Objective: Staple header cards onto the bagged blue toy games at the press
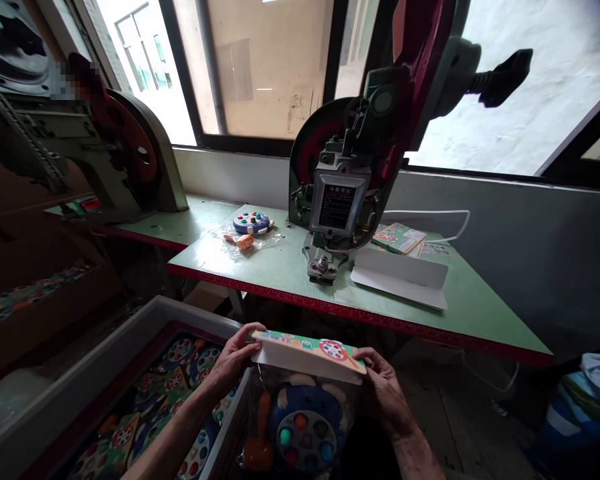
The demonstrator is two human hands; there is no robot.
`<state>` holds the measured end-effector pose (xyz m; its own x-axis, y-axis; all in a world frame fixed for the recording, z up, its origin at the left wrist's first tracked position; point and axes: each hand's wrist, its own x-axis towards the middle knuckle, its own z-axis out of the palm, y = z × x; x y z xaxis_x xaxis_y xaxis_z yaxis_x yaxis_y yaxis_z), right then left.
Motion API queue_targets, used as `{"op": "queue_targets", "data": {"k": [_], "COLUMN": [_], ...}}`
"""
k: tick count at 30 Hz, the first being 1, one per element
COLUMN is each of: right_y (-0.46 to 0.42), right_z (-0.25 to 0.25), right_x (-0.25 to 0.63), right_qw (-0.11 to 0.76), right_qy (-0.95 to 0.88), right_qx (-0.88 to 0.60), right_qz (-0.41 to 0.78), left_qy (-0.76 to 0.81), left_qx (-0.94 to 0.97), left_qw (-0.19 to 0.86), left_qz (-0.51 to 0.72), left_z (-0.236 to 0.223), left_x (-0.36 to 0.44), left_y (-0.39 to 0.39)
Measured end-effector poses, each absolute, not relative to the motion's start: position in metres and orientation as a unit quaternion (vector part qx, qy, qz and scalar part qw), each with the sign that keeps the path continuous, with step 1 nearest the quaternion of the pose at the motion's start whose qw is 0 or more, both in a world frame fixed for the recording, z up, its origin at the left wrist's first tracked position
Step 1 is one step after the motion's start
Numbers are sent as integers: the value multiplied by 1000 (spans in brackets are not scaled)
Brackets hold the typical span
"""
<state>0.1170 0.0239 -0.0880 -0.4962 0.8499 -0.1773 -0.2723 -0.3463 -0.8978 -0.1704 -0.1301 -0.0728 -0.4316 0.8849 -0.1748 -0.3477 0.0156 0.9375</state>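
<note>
Left hand [239,357] and right hand [383,383] are pinched on opposite ends of the card [307,353], held crosswise before the desk [480,310], right end lower. Beneath, the bag [274,413] is hung; inside, the hammer [263,427] is pointed head-down beside the toy [310,399]. More toys are piled in the crate [190,312], leftward.

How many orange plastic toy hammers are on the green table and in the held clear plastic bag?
2: one hammer on the green table, another hammer in the held clear bag. More may be hidden.
</note>
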Motion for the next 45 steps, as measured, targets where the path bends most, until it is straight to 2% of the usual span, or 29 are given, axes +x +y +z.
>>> {"op": "queue_targets", "data": {"k": [7,11,17,21,25,31,34,41,45], "right_y": [22,22,22,23,32,76,106,167,186], "right_z": [-84,-89,-104,-107,-95,-52,-30,3,9], "right_x": [125,123,119,115,111,107,104,95,94], "right_qw": [322,354,420,457,508,575,597,601,598], "right_qy": [-476,-541,-577,-551,-519,-477,-450,-436,-440], "right_qx": [-331,-359,-406,-436,-426,-389,-368,-385,-401], "right_qz": [748,673,572,545,539,539,553,549,537], "left_qy": [553,574,608,645,626,612,585,547,547], "left_qx": [257,259,343,373,386,432,431,422,410], "left_qw": [442,443,389,309,302,247,259,289,293], "left_qz": [658,638,602,591,606,615,636,663,669], "left_z": [-73,-74,-79,-71,-54,-15,3,25,30], "left_x": [-166,-168,-166,-161,-160,-162,-165,-179,-181], "left_y": [-129,-133,-138,-138,-129,-78,-37,59,88]}}
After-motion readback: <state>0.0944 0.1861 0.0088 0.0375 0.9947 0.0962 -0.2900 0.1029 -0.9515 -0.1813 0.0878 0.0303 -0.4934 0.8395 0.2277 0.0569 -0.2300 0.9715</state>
